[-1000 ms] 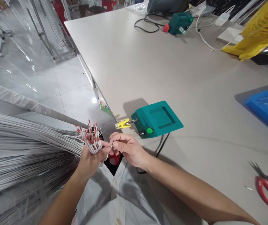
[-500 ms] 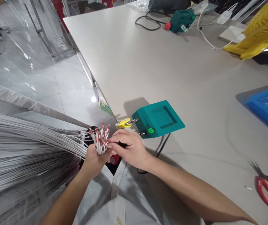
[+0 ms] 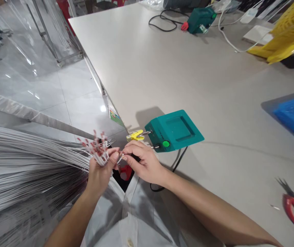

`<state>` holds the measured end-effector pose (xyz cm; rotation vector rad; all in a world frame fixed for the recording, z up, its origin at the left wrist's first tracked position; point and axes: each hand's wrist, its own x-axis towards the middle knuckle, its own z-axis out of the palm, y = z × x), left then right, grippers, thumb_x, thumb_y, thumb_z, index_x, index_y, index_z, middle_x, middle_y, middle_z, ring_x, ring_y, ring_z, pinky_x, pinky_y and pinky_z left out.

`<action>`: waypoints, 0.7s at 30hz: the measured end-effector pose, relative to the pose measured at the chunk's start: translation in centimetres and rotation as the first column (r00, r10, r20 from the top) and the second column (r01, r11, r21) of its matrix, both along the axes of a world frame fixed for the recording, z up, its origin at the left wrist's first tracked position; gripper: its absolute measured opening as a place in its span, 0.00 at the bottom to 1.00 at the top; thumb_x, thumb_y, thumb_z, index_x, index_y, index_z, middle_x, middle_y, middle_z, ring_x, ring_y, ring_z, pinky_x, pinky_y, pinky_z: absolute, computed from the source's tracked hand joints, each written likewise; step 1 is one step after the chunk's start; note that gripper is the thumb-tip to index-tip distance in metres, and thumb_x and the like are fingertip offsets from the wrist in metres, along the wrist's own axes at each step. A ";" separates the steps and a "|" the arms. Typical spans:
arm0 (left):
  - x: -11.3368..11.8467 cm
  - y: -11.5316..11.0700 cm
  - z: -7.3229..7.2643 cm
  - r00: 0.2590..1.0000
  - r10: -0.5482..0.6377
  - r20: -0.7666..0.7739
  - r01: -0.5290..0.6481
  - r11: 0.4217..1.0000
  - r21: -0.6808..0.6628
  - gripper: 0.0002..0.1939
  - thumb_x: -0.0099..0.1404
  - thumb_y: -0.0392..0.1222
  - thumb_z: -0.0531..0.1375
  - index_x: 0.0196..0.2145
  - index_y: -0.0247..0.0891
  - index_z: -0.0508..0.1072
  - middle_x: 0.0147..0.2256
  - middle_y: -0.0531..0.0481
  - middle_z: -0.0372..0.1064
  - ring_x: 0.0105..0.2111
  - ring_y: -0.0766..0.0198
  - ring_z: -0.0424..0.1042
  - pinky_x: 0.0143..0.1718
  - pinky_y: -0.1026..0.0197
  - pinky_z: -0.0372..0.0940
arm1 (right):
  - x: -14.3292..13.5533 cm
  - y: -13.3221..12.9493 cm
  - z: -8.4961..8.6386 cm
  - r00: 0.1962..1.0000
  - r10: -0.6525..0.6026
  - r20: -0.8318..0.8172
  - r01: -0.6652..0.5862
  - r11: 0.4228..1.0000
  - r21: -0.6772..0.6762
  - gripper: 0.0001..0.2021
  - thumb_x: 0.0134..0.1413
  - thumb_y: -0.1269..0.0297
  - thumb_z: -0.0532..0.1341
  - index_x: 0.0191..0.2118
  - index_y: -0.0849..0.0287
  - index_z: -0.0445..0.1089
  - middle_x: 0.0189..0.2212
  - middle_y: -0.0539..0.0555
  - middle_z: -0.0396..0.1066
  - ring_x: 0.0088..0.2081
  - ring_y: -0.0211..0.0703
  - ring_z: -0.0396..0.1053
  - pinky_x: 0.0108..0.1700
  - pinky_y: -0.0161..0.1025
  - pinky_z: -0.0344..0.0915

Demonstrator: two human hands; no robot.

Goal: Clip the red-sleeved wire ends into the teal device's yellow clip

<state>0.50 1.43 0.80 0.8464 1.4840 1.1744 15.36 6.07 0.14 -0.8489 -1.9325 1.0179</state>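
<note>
Smooth tabletop (image 3: 226, 92) | left hand (image 3: 100, 175): red-tipped wires (image 3: 101, 157) | right hand (image 3: 145, 164): thin strand (image 3: 120, 159)

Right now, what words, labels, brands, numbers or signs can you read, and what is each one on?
None reads clearly.
Near teal device: dark marks by the green button, too small to read.
Colored card at the table's edge: printed, too small to read.
Far teal unit: pale patch, cannot tell if it is a label.
Red-tipped wires: blurred, no print visible.
</note>
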 end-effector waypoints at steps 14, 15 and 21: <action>1.2 0.0 0.3 0.982 0.106 -0.155 -0.093 0.992 0.088 0.03 0.49 0.38 0.63 0.22 0.36 0.75 0.16 0.56 0.64 0.18 0.68 0.61 0.22 0.64 0.59 | -0.3 -0.2 0.3 0.992 -0.090 -0.086 0.063 0.961 -0.271 0.05 0.51 0.67 0.60 0.29 0.60 0.72 0.27 0.53 0.71 0.29 0.37 0.68 0.34 0.36 0.66; 1.1 -0.1 0.1 0.982 0.085 -0.168 -0.071 0.994 0.088 0.03 0.50 0.38 0.63 0.22 0.37 0.75 0.18 0.55 0.66 0.19 0.67 0.62 0.23 0.64 0.60 | -0.2 -0.1 0.3 0.996 -0.069 -0.061 0.052 0.968 -0.245 0.05 0.51 0.68 0.59 0.29 0.60 0.72 0.26 0.53 0.70 0.28 0.37 0.68 0.33 0.36 0.66; -0.1 -0.8 -0.7 0.941 -0.215 -0.262 0.214 0.976 -0.032 0.05 0.54 0.40 0.61 0.27 0.35 0.75 0.25 0.51 0.70 0.27 0.63 0.67 0.30 0.63 0.61 | 1.2 1.4 2.1 0.917 0.185 0.353 -0.230 0.969 0.091 0.07 0.50 0.72 0.56 0.30 0.59 0.71 0.28 0.53 0.69 0.31 0.38 0.66 0.33 0.35 0.63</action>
